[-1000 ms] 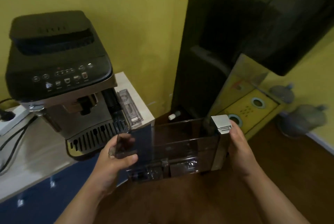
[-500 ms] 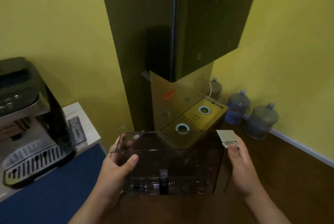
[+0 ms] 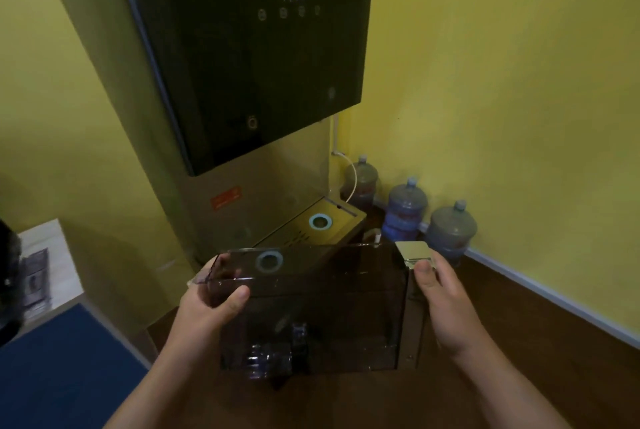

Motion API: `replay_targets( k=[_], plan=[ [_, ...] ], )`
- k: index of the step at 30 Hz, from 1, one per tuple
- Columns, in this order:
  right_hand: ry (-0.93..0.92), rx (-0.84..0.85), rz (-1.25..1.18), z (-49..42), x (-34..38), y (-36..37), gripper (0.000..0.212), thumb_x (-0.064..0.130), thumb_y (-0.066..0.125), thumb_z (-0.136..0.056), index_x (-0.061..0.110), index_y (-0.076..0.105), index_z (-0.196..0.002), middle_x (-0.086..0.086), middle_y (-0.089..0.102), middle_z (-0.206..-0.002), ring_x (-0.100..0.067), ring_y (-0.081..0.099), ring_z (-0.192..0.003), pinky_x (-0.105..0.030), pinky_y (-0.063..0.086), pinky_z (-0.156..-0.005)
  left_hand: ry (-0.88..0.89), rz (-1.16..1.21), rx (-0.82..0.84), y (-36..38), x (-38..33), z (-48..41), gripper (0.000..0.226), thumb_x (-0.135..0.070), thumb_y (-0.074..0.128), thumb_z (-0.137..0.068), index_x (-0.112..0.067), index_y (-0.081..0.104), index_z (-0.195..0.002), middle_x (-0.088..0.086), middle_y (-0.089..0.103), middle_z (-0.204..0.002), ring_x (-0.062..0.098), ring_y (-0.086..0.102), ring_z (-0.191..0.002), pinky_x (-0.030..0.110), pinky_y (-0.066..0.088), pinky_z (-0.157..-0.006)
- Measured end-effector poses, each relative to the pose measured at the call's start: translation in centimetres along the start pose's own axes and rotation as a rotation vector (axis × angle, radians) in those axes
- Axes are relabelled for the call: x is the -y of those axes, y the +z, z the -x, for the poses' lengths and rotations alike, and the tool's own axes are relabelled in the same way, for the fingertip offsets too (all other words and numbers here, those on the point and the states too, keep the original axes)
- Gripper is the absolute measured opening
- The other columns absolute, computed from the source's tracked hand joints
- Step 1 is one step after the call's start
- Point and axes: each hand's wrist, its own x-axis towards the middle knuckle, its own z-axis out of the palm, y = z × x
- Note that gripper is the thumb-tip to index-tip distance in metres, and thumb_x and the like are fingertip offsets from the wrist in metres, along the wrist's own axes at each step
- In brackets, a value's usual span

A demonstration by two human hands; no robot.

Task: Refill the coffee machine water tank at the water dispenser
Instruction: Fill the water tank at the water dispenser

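the water tank (image 3: 329, 307), a smoky clear plastic box open at the top, is held level in the air in front of the water dispenser (image 3: 242, 64), just short of its drip tray (image 3: 343, 212). it looks near empty, so light and rigid for now. its smooth walls are likely slick, and it should turn heavy and sloshy once filled, so the two ends are the places to grip. the left hand (image 3: 204, 310) clasps the left end, thumb on the near wall. the right hand (image 3: 446, 304) grasps the right end, thumb at the silver tab (image 3: 412, 250). one tank, two hands, two blue-ringed spots (image 3: 320, 221) on the tray, three water bottles (image 3: 405, 206) by the wall.
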Motion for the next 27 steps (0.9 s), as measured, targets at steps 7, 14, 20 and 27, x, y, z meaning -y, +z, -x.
replay_targets(
  k=[7,14,20,27],
  plan=[
    [0.025,0.082,0.105,-11.3,0.6,-5.9,0.107,0.088,0.054,-0.064,0.031,0.038,-0.152,-0.001,0.052,-0.148,-0.022,0.049,-0.134,-0.048,0.039,-0.112,-0.01,0.032,-0.12,9.1,2.5,-6.0,0.081,-0.058,0.091,-0.036,-0.034,0.068,-0.11,0.007,0.076,-0.111,0.034,0.065,-0.114,0.051,0.05,-0.1],
    [0.029,0.139,0.018,-20.5,2.7,-10.4,0.098,0.078,0.054,-0.07,0.032,0.034,-0.154,0.003,0.049,-0.145,-0.019,0.047,-0.13,-0.046,0.037,-0.112,-0.005,0.062,-0.07,17.3,-0.5,-10.1,0.067,-0.037,0.096,-0.048,-0.032,0.064,-0.107,0.005,0.076,-0.1,0.026,0.069,-0.101,0.031,0.055,-0.075],
    [0.035,0.249,-0.024,-27.6,1.8,-13.8,0.096,0.086,0.058,-0.065,0.037,0.043,-0.147,0.004,0.059,-0.137,-0.018,0.055,-0.125,-0.047,0.042,-0.108,0.016,0.058,-0.279,23.0,0.3,-12.4,0.06,-0.024,0.085,-0.05,-0.037,0.067,-0.106,0.001,0.076,-0.102,0.02,0.069,-0.102,0.037,0.053,-0.084],
    [0.033,0.373,-0.04,-34.6,1.7,-16.0,0.118,0.095,0.06,-0.048,0.035,0.043,-0.148,0.007,0.059,-0.138,-0.017,0.052,-0.131,-0.05,0.035,-0.116,-0.056,0.04,-0.422,28.4,1.0,-13.4,0.084,-0.022,0.093,-0.058,-0.026,0.057,-0.134,0.007,0.068,-0.125,0.029,0.063,-0.118,0.056,0.049,-0.103]
  ],
)
